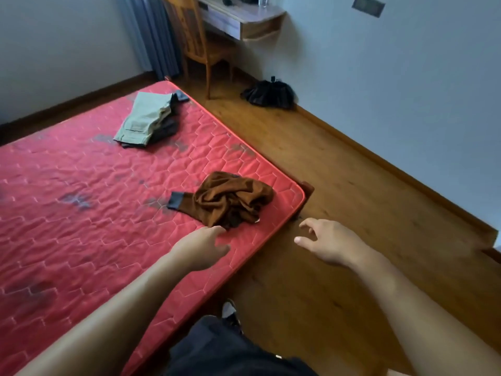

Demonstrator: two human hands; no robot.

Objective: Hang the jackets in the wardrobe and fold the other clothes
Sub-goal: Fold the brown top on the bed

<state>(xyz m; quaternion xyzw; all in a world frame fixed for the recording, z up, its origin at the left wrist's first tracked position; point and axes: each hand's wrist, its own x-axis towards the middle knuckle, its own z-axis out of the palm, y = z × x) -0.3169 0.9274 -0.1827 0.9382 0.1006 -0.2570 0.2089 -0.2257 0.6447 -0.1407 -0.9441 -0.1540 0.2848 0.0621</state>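
A crumpled brown garment (pixel 230 199) with a dark grey cuff lies near the corner of the red quilted mattress (pixel 81 213). My left hand (pixel 203 246) reaches over the mattress just short of it, fingers relaxed, fingertips almost at the cloth's near edge. Out over the wooden floor beside the bed corner hovers my right hand (pixel 328 242), fingers spread, holding nothing. Farther back on the mattress sits a folded pile with beige trousers (pixel 146 115) on top of darker clothes.
A wooden chair (pixel 200 42) and a wall-mounted desk (pixel 244 20) stand at the back by grey curtains (pixel 151 33). A black folded umbrella (pixel 269 94) lies on the wooden floor (pixel 339 185) by the wall. My dark-clothed legs and a shoe show at the bottom.
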